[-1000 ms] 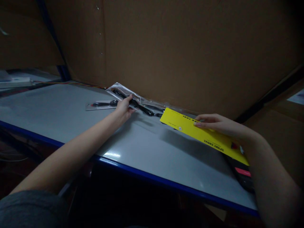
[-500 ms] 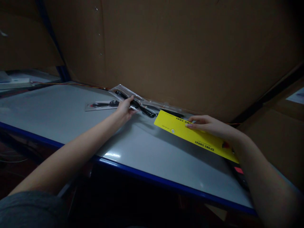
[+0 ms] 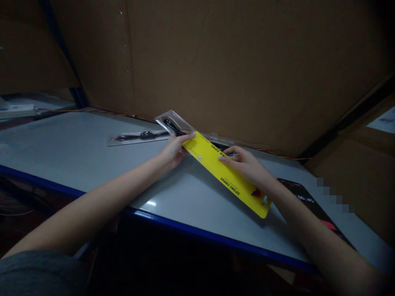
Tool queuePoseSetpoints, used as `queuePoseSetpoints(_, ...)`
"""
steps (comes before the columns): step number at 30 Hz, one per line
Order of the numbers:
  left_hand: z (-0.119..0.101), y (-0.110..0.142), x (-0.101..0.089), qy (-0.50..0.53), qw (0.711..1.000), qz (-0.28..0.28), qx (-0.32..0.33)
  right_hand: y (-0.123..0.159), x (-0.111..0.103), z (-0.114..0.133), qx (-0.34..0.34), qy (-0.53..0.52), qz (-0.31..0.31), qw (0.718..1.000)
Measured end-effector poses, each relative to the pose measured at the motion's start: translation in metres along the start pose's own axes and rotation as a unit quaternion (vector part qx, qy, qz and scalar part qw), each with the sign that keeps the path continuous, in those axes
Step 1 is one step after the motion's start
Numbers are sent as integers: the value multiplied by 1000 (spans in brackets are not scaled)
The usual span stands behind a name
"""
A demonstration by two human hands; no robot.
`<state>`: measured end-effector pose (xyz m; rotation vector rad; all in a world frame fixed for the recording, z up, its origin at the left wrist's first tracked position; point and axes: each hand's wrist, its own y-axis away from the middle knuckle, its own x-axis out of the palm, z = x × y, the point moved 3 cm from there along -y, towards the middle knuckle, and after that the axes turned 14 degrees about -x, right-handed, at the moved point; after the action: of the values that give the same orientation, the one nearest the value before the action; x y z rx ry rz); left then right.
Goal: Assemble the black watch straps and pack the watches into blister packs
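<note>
- Head view, the yellow card: long, narrow, bright and glossy, with black lettering upside down from this angle, the word "TOOL" legible near the upper end, a small white round mark by that end, and small red and white marks near the lower end.
- Position of the card: slanted across the grey table top, upper end toward the cardboard wall, lower end toward the near edge; apparently just above the surface, though contact with the table cannot be told.
- Left hand: closed on the card's upper end, fingers curled over its left edge; any contact with the pack behind too small to tell.
- Right hand: gripping the card near its middle, fingers spread across the face, thumb out of sight.
- Just behind the card: a clear blister pack with a black item inside, partly hidden by the card and left hand.
- Farther left on the table: a flat clear pack holding a black item, well apart from both hands.
- Right of the card: a dark packet with a red mark, flat on the table, just beside the right forearm.
- Near table edge: blue trim, with open table between it and the card.
- Far table edge: a thin coloured wire along the foot of the wall.
</note>
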<state>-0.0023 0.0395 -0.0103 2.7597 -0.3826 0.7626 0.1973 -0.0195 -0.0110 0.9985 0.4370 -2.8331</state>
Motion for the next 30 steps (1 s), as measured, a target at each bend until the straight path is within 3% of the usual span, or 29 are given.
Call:
queuePoseSetpoints(3,15,9,12,-44,998,45,-26,-2,14,0,-23,23,-16,999)
queuePoseSetpoints(7,22,10,13,-45,997,34,-43,-1,17,6,-26,6,-9,1000)
queuePoseSetpoints(12,16,1,3,-2,999,0,-42,5,9,20,48,-177,106,977)
queuePoseSetpoints(14,12,-1,1,24,999,-4,-31,6,8,22,54,-202,122,970)
queuePoseSetpoints(19,13,2,6,-41,997,48,-42,1,16,12,63,-139,4,988)
queuePoseSetpoints(23,18,3,9,-104,990,79,-52,1,22,8,54,-123,-23,991)
queuePoseSetpoints(27,3,2,8,-155,985,75,15,1,18,13,6,-136,-19,990)
queuePoseSetpoints(29,-16,5,9,-243,964,59,85,0,11,16,-14,-151,-34,988)
queuePoseSetpoints(30,-28,8,10,-308,940,37,140,0,6,17,-22,-159,-49,986)
